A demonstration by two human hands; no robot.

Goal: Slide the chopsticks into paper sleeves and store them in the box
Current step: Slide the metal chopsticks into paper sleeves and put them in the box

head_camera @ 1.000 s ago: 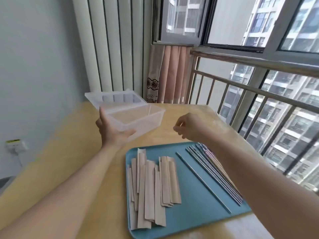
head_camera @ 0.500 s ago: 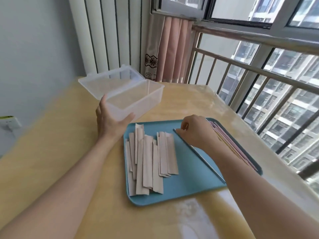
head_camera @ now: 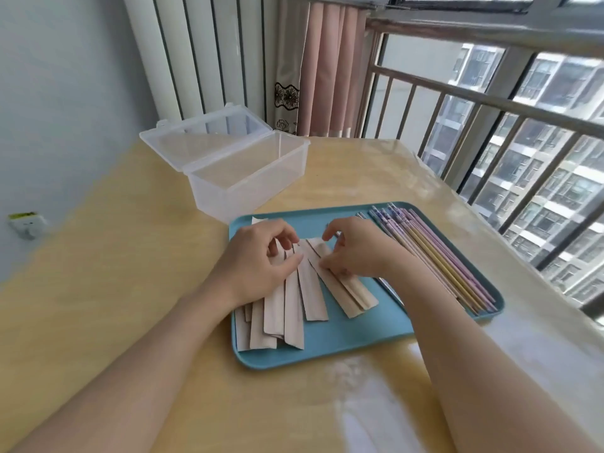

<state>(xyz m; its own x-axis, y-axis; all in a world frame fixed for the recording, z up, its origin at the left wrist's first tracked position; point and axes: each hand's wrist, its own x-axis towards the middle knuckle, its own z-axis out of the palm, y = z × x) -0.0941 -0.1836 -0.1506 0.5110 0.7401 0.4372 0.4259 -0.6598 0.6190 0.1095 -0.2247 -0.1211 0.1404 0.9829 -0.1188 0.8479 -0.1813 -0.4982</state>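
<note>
While both hands [head_camera: 300, 253] pinch them, tan paper sleeves [head_camera: 294, 299] lie fanned on the tray [head_camera: 343, 341].

Both forearms bare to the frame edge. Left hand [head_camera: 258, 259] and right hand [head_camera: 356, 250]: no rings, watch, gloves.

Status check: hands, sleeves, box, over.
Both hands, left and right, picking at paper sleeves. Chopsticks unsleeved on tray. Box open.
</note>
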